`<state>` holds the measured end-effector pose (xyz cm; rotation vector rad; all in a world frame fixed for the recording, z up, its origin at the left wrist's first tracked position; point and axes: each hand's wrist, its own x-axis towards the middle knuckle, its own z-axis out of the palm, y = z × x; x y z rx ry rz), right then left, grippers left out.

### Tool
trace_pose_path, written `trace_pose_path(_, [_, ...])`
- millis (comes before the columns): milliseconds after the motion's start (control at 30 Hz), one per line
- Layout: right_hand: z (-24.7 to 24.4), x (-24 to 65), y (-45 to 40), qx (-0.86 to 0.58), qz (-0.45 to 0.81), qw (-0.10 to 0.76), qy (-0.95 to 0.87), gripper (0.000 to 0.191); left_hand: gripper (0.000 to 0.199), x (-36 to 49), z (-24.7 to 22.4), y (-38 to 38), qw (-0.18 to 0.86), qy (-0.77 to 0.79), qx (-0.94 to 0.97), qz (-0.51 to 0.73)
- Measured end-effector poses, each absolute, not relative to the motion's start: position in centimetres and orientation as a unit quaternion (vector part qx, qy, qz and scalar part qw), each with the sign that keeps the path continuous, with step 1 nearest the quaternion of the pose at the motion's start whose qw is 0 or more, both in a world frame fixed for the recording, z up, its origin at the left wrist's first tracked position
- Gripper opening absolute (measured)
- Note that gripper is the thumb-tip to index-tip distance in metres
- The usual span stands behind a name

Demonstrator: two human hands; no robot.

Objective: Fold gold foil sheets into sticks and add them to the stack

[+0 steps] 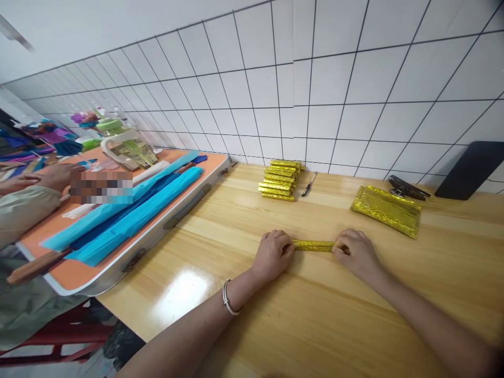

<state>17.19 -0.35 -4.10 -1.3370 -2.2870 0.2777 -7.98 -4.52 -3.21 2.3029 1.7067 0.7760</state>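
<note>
A narrow folded strip of gold foil paper (314,245) lies stretched between my two hands, low over the wooden table (252,331). My left hand (274,255) pinches its left end, with a pale bangle (226,297) round the wrist. At the other end, my right hand (356,254) has thumb and fingers closed on the strip. Beyond my hands stands a pile of similar folded gold strips (279,181). A flat stack of gold foil sheets (388,210) rests to the right, farther back than my right hand.
A pen (309,185) lies beside the pile. A dark hair claw (407,189) and a black phone-like slab (470,170) are near the tiled wall (260,89). On the left, an orange-topped folding table (157,210) holds blue crepe paper (145,215) and a co-worker's hands (59,176).
</note>
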Motion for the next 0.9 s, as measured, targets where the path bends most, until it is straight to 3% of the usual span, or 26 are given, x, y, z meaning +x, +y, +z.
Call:
trace_pose_path(567, [-3.1, 16.1, -0.3, -0.545, 0.054, 0.139, -0.825, 0.014, 0.01, -7.0, -3.7, -2.8, 0.121, 0.661, 0.698, 0.247])
trace_pose_path(900, [-4.2, 17.4, 0.4, -0.535, 0.1, 0.184, -0.819, 0.011, 0.007, -7.1, -3.4, -3.0, 0.134, 0.643, 0.713, 0.245])
